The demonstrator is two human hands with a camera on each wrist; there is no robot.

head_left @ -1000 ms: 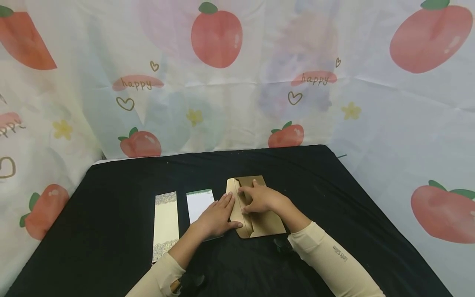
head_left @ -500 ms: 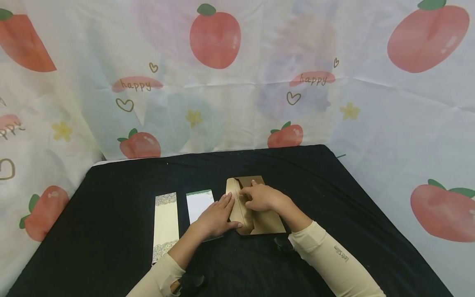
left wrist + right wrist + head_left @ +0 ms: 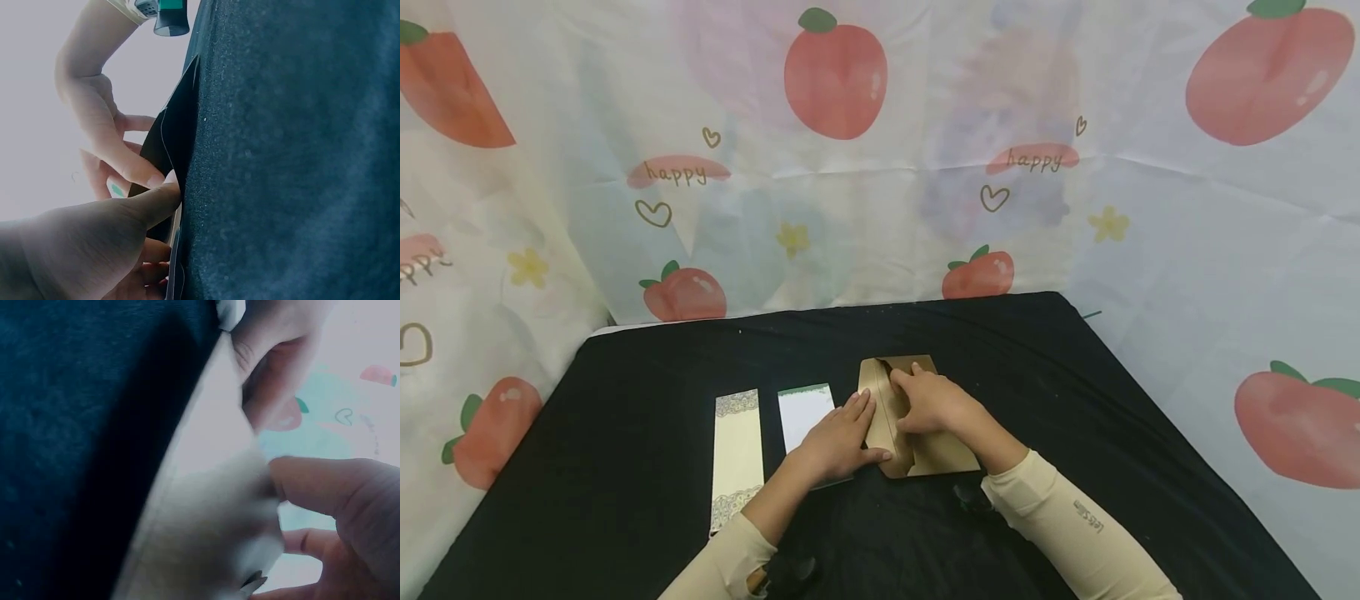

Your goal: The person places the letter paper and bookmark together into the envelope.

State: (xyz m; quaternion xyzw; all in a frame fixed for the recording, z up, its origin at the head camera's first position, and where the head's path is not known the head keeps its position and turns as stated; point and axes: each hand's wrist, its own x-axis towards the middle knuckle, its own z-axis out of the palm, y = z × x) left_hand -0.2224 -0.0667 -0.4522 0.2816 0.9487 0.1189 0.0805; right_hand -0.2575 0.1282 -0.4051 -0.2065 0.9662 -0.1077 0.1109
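While pressing the left side of a kraft paper envelope with the left hand, also working at its flap with the right hand. Finding the envelope right of centre on a black cloth, lying close in front of both hands.

Laying the left fingers straight on the flap, palm down, gripping nothing, splaying the thumb out toward the near corner. Bending the right index finger and thumb at the flap's inner edge, spreading the two apart along it. Not managing to tell whether pinching the paper or only touching it; getting blur on the paper in the right wrist view. Seeing a dark gap at the far end of that edge, just beside the right index finger. In the left wrist view, bringing digits of both hands nearly together at the paper's edge.

Seeing a white card with green trim just left of the envelope, partly hidden by the left hand. Further left, seeing a cream card with grey lace-patterned bands, lying roughly parallel. Wearing cream sleeves, with small dark printing on the right one. Facing a pale fabric backdrop printed with red fruit, hearts and "happy" lettering.
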